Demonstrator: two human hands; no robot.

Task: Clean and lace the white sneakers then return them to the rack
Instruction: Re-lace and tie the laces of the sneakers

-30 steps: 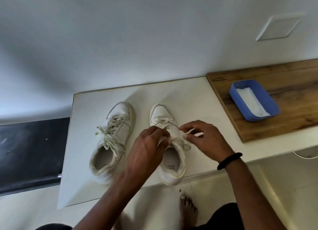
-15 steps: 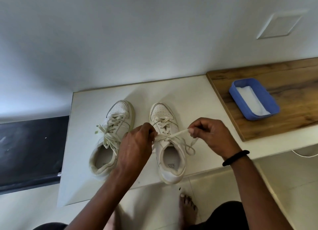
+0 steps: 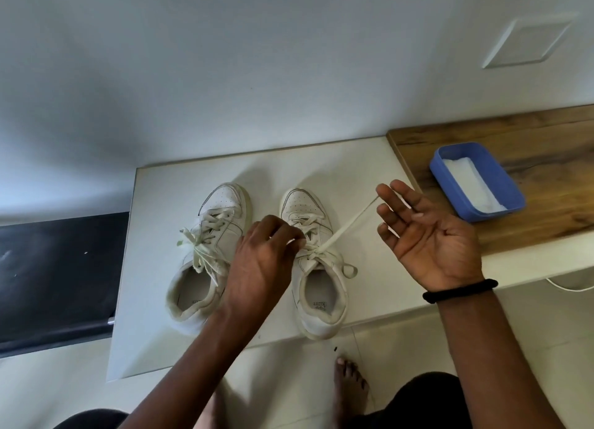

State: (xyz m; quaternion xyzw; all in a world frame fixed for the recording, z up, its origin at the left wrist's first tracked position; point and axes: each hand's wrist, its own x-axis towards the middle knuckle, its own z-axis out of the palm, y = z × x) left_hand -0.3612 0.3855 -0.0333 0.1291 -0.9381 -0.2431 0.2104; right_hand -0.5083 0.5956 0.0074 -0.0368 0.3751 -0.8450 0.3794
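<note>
Right sneaker (image 3: 316, 268) mid-tie: left hand (image 3: 260, 268) pinches lace (image 3: 347, 225) at knot (image 3: 313, 252); right hand (image 3: 427, 235) fingers spread, lace taut to them. Next, likely: regrip, form bow.

Two short lines of grey print sit on the right insole (image 3: 319, 305), inside the right-hand white sneaker (image 3: 300, 203) (upside down to the camera), too small and blurred to read. The left insole (image 3: 193, 289), in the left-hand white sneaker (image 3: 226, 200), bears a fainter, illegible mark.
</note>
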